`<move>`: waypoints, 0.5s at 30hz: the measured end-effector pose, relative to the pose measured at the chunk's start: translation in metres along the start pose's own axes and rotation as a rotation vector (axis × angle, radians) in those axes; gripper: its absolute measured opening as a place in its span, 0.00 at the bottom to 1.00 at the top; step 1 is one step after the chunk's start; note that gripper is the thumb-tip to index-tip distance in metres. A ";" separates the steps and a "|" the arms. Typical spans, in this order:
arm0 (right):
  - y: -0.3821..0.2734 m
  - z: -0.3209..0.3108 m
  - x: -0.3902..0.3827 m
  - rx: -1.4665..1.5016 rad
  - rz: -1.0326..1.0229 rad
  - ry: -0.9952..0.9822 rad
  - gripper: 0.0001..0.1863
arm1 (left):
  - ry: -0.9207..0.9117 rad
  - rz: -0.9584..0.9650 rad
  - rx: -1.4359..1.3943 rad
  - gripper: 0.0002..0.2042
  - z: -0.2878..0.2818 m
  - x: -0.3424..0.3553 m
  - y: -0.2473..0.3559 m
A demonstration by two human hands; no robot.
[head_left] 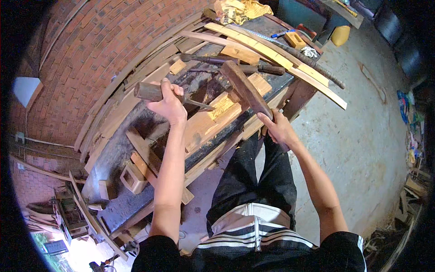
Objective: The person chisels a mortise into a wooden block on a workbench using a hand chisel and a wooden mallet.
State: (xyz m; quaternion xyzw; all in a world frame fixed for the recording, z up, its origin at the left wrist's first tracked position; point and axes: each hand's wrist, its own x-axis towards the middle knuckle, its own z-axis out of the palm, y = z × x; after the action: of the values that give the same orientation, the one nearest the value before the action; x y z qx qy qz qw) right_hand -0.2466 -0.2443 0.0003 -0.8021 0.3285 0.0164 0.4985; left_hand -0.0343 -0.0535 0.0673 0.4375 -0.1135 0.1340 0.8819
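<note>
My left hand is closed around the wooden handle of a chisel. The chisel's metal blade slants down to a cut filled with pale shavings in a wooden workpiece lying along the bench's near edge. My right hand grips a long brown wooden mallet, which angles up and left over the right part of the workpiece. More long-handled tools lie just behind it.
The dark bench runs diagonally, bearing long planks, small blocks and a yellow wooden tool. A crumpled yellow sack sits at the back. A brick wall rises left; concrete floor lies right, with scrap wood at its edge.
</note>
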 end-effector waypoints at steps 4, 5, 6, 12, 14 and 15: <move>0.002 0.006 0.001 0.034 -0.014 -0.011 0.36 | -0.020 0.010 0.005 0.08 0.007 -0.001 -0.002; 0.004 0.006 0.002 0.050 -0.031 -0.003 0.36 | -0.018 0.000 -0.001 0.08 0.011 -0.002 -0.002; 0.007 0.005 0.003 0.049 -0.026 -0.001 0.36 | -0.018 -0.005 -0.002 0.08 0.013 -0.002 -0.002; 0.004 0.006 0.003 0.061 -0.023 -0.021 0.35 | -0.059 0.021 0.059 0.08 0.016 0.006 -0.014; 0.004 0.008 0.002 0.074 -0.011 -0.020 0.34 | -0.078 0.016 0.072 0.08 0.014 0.010 -0.017; 0.004 0.008 0.002 0.074 -0.009 -0.021 0.34 | -0.096 0.014 0.085 0.08 0.013 0.013 -0.019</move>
State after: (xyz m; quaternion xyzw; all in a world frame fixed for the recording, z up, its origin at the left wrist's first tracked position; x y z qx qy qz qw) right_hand -0.2448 -0.2401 -0.0071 -0.7844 0.3199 0.0106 0.5313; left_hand -0.0165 -0.0732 0.0652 0.4799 -0.1529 0.1236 0.8550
